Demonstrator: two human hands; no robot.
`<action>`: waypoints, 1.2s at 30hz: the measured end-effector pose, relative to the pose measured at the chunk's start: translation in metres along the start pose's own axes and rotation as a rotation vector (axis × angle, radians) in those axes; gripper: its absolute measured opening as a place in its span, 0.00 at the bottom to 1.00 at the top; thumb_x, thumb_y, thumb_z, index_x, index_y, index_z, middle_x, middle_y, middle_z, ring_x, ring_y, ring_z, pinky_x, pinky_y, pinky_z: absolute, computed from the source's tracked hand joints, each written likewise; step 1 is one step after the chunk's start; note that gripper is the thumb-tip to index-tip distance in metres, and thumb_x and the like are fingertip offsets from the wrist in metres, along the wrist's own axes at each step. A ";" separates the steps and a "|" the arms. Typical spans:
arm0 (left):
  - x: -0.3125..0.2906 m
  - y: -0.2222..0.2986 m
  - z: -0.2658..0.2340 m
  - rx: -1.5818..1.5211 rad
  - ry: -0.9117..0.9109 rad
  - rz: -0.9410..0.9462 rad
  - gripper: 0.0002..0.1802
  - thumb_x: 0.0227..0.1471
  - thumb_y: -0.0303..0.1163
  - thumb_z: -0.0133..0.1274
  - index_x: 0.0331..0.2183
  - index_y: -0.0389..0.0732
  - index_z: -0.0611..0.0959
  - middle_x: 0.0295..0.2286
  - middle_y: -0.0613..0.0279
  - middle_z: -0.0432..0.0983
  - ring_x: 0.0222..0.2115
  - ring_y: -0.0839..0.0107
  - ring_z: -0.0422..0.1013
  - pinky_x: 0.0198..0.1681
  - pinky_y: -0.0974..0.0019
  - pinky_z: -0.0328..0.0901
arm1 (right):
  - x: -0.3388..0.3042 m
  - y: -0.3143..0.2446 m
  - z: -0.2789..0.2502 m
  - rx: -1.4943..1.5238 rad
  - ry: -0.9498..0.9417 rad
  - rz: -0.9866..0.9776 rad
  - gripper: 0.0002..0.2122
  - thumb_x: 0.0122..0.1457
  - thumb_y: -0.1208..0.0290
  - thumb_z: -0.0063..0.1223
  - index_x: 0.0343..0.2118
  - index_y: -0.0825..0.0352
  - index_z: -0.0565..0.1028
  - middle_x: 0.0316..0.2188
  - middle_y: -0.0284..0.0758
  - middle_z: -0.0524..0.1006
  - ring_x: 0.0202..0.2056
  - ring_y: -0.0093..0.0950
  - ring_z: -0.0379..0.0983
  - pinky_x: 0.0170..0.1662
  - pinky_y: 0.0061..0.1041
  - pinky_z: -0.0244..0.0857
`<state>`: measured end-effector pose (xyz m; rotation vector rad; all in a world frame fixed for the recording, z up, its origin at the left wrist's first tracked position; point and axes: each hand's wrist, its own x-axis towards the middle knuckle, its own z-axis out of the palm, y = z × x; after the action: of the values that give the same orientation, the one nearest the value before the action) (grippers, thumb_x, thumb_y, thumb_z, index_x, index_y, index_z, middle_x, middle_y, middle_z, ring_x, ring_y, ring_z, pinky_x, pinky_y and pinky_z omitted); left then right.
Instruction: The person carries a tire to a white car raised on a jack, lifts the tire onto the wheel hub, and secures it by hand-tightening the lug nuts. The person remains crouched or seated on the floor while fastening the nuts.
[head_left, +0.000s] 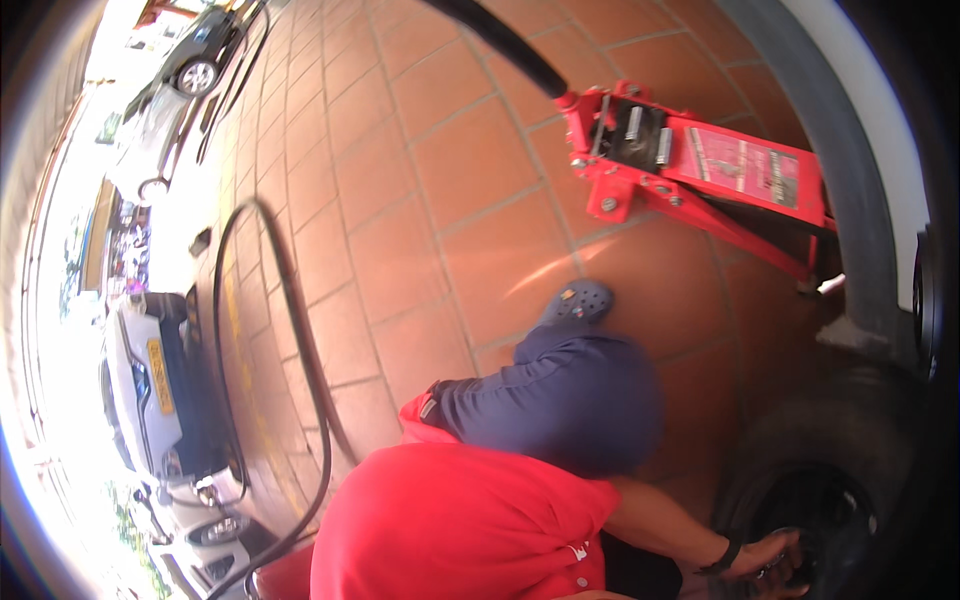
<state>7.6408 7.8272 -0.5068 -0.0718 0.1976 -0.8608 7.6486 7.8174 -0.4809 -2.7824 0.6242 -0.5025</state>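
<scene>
A black steel car wheel (815, 515) with its dark rubber tyre sits at the lower right of the view, low against the orange-brown tiled floor (470, 170) and under the grey arch of a white vehicle body (860, 190) that curves down the right edge. One hand (775, 555) reaches into the hub of that wheel, its fingers curled around something small and metallic there; what exactly it grips is too blurred to tell. A dark band sits on the wrist of that arm. Which hand it is cannot be told for certain; it comes in from the right side of the body, so it reads as the right hand. The left hand is not visible.

Just left of the wheel, the person's red shirt (450, 530) fills the lower middle, with a bent knee in dark blue trousers (570, 400) above it and a grey-blue perforated clog (580, 300) on the foot beyond.

Farther out, a red hydraulic floor jack (690, 160) lies on the tiles near the vehicle's arch, its long black handle (500, 40) running up toward the top edge. A black hose (290, 320) loops across the floor to the left. At the far left, several parked cars (150, 380) stand in bright sunlight
</scene>
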 end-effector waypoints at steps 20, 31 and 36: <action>-0.075 0.057 0.002 0.018 0.204 -0.272 0.23 0.63 0.40 0.50 0.51 0.34 0.83 0.46 0.56 0.81 0.48 0.64 0.76 0.56 0.61 0.71 | -0.079 -0.005 -0.091 0.091 -0.029 0.069 0.17 0.69 0.60 0.60 0.53 0.65 0.84 0.47 0.50 0.85 0.48 0.52 0.82 0.51 0.48 0.75; -0.068 0.054 -0.035 0.174 0.002 -0.455 0.25 0.56 0.36 0.51 0.50 0.28 0.82 0.51 0.50 0.81 0.53 0.60 0.75 0.61 0.56 0.68 | -0.090 0.030 -0.073 -0.030 -0.250 0.116 0.14 0.67 0.60 0.60 0.43 0.66 0.87 0.42 0.49 0.86 0.52 0.50 0.81 0.56 0.50 0.73; -0.063 0.061 -0.025 0.248 0.105 -0.393 0.27 0.57 0.36 0.50 0.52 0.27 0.81 0.53 0.50 0.79 0.57 0.59 0.72 0.63 0.54 0.64 | -0.082 0.031 -0.072 0.386 -0.082 0.261 0.15 0.67 0.62 0.62 0.48 0.70 0.85 0.38 0.55 0.86 0.45 0.52 0.84 0.51 0.46 0.77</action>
<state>7.6416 7.9151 -0.5312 0.1727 0.1756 -1.2760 7.5399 7.8157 -0.4480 -2.3062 0.7666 -0.4012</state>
